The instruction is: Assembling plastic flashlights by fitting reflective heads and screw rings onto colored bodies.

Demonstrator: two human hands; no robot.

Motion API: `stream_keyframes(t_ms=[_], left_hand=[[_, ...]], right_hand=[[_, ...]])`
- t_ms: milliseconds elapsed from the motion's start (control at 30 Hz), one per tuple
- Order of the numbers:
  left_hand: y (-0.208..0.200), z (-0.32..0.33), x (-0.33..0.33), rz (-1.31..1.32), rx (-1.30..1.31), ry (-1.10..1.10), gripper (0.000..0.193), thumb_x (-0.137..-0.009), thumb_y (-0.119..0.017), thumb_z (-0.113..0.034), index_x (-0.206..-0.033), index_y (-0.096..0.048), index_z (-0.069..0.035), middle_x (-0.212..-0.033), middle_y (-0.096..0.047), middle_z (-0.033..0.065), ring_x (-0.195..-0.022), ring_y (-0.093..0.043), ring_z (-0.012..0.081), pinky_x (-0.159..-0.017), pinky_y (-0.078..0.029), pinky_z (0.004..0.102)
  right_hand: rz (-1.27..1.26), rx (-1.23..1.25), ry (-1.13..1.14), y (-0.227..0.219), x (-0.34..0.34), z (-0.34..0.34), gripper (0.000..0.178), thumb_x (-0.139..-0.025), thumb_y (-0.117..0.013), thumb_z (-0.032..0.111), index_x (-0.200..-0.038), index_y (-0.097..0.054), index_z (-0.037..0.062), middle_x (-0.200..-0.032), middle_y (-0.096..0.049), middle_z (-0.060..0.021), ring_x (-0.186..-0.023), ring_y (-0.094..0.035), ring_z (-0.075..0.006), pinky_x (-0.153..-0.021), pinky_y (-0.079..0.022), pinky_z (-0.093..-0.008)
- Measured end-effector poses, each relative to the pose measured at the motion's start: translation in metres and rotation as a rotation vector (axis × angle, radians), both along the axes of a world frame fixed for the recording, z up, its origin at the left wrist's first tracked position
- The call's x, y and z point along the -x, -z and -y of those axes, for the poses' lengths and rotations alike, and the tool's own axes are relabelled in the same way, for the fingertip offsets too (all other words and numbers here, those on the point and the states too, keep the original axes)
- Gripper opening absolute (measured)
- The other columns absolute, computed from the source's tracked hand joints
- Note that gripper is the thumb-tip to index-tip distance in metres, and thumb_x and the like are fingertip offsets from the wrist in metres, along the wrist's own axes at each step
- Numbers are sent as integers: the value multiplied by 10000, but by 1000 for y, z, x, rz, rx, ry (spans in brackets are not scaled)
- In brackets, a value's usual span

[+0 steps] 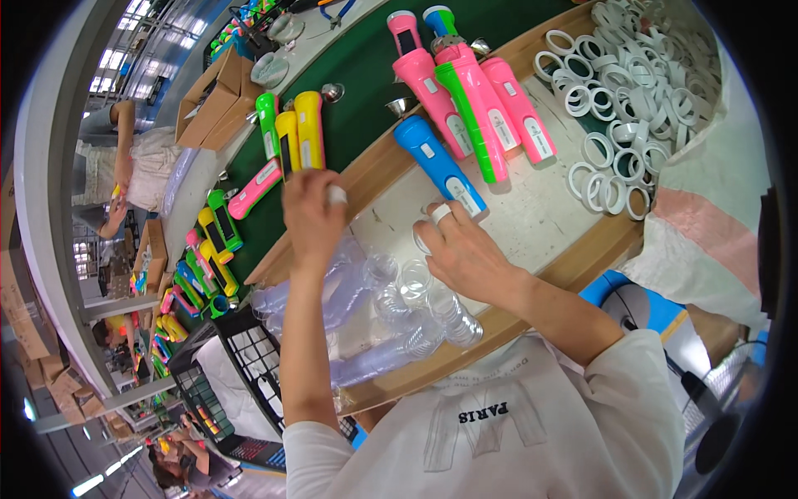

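Observation:
My left hand point(314, 212) is raised at the near end of two yellow flashlights point(309, 125). Motion smears its fingers, so I cannot tell whether it holds anything; a white patch shows at a fingertip. My right hand point(470, 258) is closed, fingers bent, just below the near end of a blue flashlight point(436, 162) lying on the white board. A white band point(440, 213) circles one of its fingers. Between thumb and fingers sticks out a pale round-edged piece point(421, 242), mostly hidden. Stacks of clear plastic discs point(416, 312) lie just below both hands.
Several pink flashlights point(515, 108), one partly green, lie beyond the blue one. White rings point(632, 91) are heaped at the far right, beside a white sack point(706, 233). More coloured flashlights point(208, 258) line the green bench at left. A black crate point(249, 358) stands lower left; people work beyond.

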State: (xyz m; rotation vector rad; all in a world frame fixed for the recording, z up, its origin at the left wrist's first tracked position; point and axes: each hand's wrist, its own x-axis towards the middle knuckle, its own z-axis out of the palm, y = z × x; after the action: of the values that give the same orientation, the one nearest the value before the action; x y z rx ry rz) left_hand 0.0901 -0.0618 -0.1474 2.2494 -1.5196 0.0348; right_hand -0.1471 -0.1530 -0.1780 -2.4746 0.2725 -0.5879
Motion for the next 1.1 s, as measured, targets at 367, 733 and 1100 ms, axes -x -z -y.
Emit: stream_keyframes(t_ms=[367,733,1100], left_hand=[[-4,-57,77,-181,-256,341,496,-625,-777,-84,-1092,-609,-72,-1101,-563,93,-1073,-496,297,-942,-343,419],[-18,-21,72,-382,65,183,529,-659,-811,-281,-1092,-605,-58,-1072,-576,125,-1036,-535,305,-928,-375,396],[31,60,-64,158,-249,-407,603,-744,-742,-328,-1262,-528,-107,-1089,-508,207,-1057,-542,374,-868,-477,457]], right_hand=[[0,-99,4,-6,3,-14,641,-723,-711,99,-1279,-410,-5,-1185,-474,-252,-1061,-486,-426,-886,-443,-451],[88,-451,5,-7,-3,-8,654,-775,-698,120,-1329,-366,14,-1168,-483,-229,-971,-541,-344,-847,-466,-415],[138,-547,-32,-3,-11,-7,651,-718,-679,15,-1313,-417,48,-1077,-489,-150,-984,-523,-278,-924,-417,-372]])
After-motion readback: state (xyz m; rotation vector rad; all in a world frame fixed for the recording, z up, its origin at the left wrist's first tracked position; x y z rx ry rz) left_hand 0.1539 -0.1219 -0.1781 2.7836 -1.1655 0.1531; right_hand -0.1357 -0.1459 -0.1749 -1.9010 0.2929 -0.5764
